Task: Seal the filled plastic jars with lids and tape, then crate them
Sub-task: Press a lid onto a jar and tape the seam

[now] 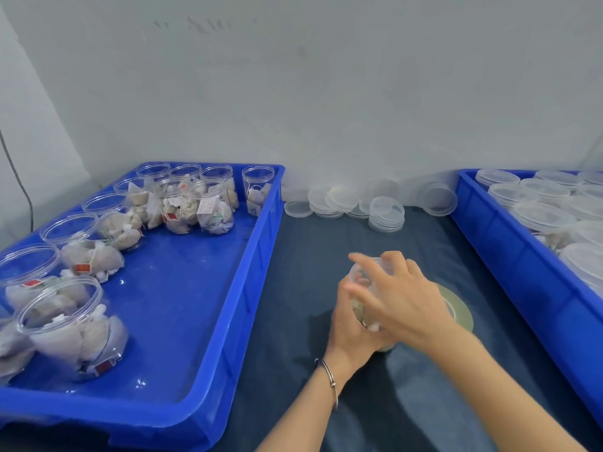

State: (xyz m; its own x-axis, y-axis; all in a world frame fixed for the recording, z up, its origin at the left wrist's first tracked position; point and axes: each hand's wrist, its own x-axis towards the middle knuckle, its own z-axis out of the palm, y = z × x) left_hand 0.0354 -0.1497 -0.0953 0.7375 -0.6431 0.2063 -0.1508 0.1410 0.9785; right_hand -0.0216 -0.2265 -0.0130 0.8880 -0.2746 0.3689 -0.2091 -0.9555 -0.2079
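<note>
Both hands, left and right, wrap 1 blurred jar, hiding its lid.

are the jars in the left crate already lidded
No, the jars in the left crate stand with open mouths, while loose lids lie on the table beyond it.

Filled jars, loose lids, tape and two blue crates.

One clear jar stands at lower centre, held between both hands. Open filled jars lie and stand in the left crate. Clear lids are stacked at centre top. The tape roll lies flat just right of the held jar. Lidded jars fill the right crate.
</note>
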